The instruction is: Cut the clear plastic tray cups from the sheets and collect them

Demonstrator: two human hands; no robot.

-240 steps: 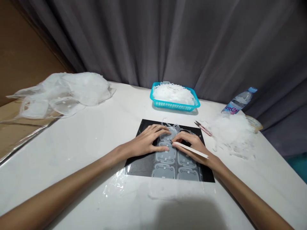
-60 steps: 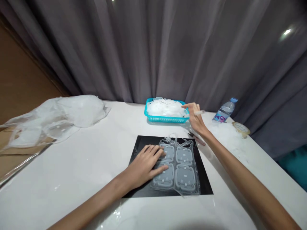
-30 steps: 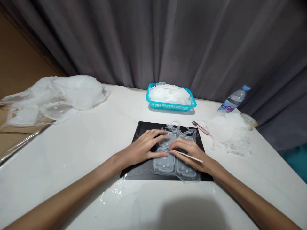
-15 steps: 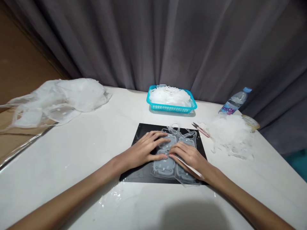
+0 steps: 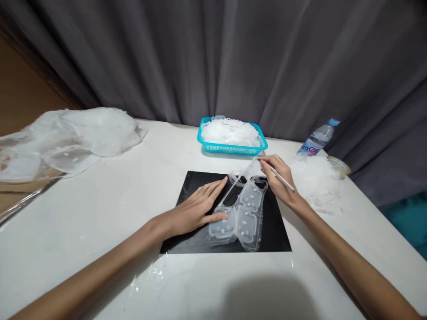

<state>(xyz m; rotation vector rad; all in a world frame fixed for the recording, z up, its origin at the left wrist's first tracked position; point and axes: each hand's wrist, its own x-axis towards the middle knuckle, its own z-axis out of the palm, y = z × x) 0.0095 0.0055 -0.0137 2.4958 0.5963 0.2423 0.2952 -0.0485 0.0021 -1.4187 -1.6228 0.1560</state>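
Note:
A translucent, flexible molded sheet [image 5: 247, 222] with several rounded rectangular panels lies on a black mat [image 5: 276, 231]. My left hand [image 5: 203, 204] is spread over the mat, with its thumb pressing on the lower left panel and its fingers stretched toward the upper edge. Between the fingers of my right hand [image 5: 278, 175] is the lifted end of a translucent piece [image 5: 251, 168], pulled up and away at the sheet's upper part. A thin white pen-like tool [image 5: 283, 180] also rests in that hand; its tip is hidden.
A turquoise basket [image 5: 233, 149] heaped with white pieces stands at the back. To the right are a pile of white translucent scraps [image 5: 313, 178], a water bottle [image 5: 318, 140] and a roll of tape [image 5: 339, 166]. Clear plastic bags [image 5: 96, 133] with white contents lie on the left.
My right hand has moved up and away from the sheet's middle, lifting a translucent piece from the upper left panel area. My left hand stays pressed down. The pink-handled scissors are now hidden.

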